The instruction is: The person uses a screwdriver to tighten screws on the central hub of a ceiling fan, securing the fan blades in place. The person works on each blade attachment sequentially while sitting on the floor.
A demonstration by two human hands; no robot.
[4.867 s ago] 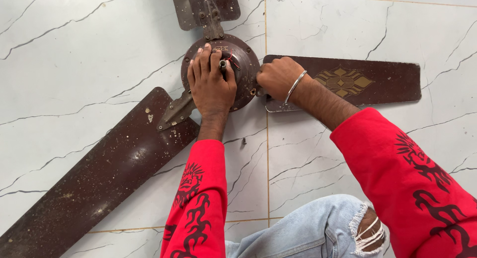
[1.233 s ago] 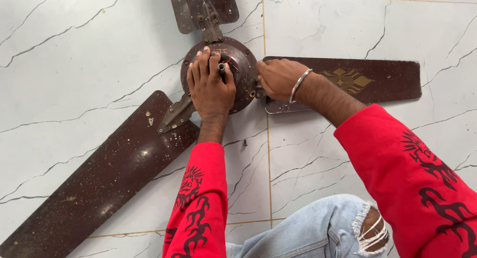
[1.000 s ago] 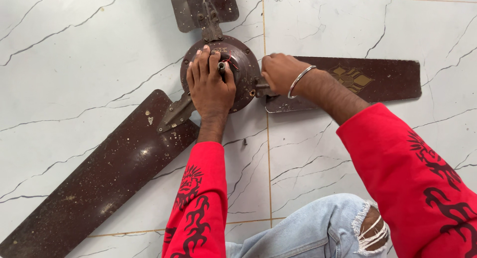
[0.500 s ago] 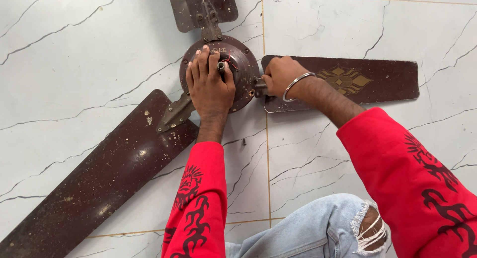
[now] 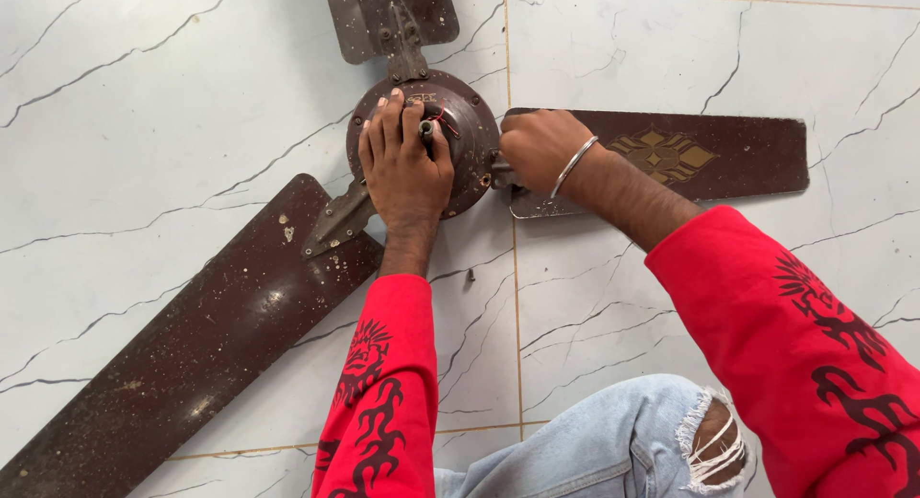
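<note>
Long blade (image 5: 192, 364) cut off at bottom-left edge; top blade (image 5: 388, 19) cropped by upper edge; motor hub (image 5: 460, 124) half covered by left hand (image 5: 402, 167); blade bracket hidden under right hand (image 5: 537, 148); small floor speck (image 5: 470, 276) unidentifiable
</note>
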